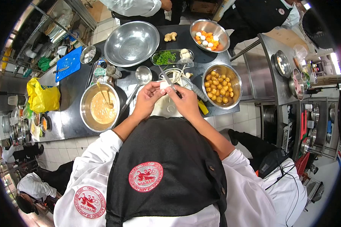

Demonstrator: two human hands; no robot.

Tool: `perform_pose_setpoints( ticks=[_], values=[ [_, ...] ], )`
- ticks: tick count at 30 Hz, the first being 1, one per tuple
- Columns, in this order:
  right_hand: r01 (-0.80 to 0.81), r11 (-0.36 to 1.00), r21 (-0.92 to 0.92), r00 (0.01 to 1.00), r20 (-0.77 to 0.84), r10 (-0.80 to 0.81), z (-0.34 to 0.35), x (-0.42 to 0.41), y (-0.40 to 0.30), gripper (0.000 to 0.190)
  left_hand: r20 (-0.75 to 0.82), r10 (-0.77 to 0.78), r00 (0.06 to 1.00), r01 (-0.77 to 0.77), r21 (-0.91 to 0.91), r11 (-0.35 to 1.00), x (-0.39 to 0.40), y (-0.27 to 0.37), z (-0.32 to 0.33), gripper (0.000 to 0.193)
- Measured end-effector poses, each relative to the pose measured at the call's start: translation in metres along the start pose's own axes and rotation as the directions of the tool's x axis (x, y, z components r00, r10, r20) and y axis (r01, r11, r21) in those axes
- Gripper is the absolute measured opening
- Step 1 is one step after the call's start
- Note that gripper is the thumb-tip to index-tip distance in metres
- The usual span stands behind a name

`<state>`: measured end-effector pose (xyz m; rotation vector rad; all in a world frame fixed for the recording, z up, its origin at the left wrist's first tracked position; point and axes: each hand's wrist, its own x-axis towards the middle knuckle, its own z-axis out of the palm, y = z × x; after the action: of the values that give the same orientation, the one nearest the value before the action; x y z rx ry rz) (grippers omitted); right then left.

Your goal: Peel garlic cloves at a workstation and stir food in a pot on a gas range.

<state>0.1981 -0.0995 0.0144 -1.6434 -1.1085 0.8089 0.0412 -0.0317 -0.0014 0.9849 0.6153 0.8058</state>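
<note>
Between the fingertips of my left hand [148, 98] is a small white piece of food [164, 85]. My right hand [186, 99] grips a knife [166, 76], its blade pointing up and left beside the piece; its handle is hidden by the fingers. The right thumb also reaches the white piece. Pale strips [170, 73] lie heaped just beyond my hands. A pale cutting board [164, 106] is under them, partly hidden. To the right rests a grey-handled tool [198, 91], with a yellow object [203, 107] near the table edge.
Left stands a bowl of tan sauce [95, 93], near a ladle [143, 76]. A large steel bowl [130, 42], ginger [170, 36], an oval herb tray [153, 60] and a bowl of orange cubes [226, 39] stand beyond. Right is a potato bowl [239, 85]. People stand nearby.
</note>
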Motion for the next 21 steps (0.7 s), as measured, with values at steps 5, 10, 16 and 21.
perform_pose_setpoints(
  ticks=[5, 10, 16, 21],
  values=[
    [0.015, 1.0, 0.02, 1.0, 0.003, -0.015, 0.002, 0.001, 0.009, 0.043, 0.004, -0.001, 1.0, 0.001, -0.018, 1.0, 0.0, 0.001, 0.001, 0.028],
    [0.048, 0.999, -0.011, 0.999, -0.007, -0.048, 0.003, 0.0, 0.009, 0.042, -0.014, 0.019, 1.0, -0.018, 0.026, 0.999, -0.001, 0.002, 0.001, 0.025],
    [0.127, 0.991, -0.026, 0.992, -0.012, -0.128, -0.001, -0.002, 0.001, 0.037, -0.038, 0.037, 0.999, -0.033, 0.096, 0.995, 0.0, 0.002, 0.002, 0.024],
    [0.081, 0.997, -0.011, 0.996, -0.043, -0.081, -0.002, -0.002, -0.006, 0.037, -0.028, 0.06, 0.998, -0.058, 0.054, 0.997, 0.0, 0.002, 0.004, 0.023]
  ],
)
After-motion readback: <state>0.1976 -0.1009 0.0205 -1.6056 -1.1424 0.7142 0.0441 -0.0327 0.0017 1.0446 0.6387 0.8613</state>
